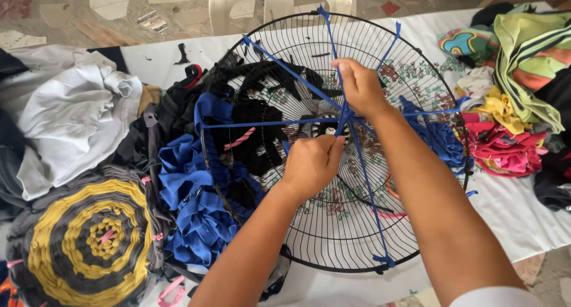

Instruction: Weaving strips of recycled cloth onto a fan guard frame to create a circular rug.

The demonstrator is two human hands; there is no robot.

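Head view looks down on a round black wire fan guard [333,224] lying flat on the white-covered counter [511,212], so it serves as a frame. Blue fabric strips [279,66] are stretched rim to rim and cross near its hub. Left hand [310,164] is pinched shut on the strips at that crossing, holding them taut; right hand [358,85] closes around a strip just above. A yellow-and-grey woven mat [89,241] lies beside the blue cloth pile [190,194].
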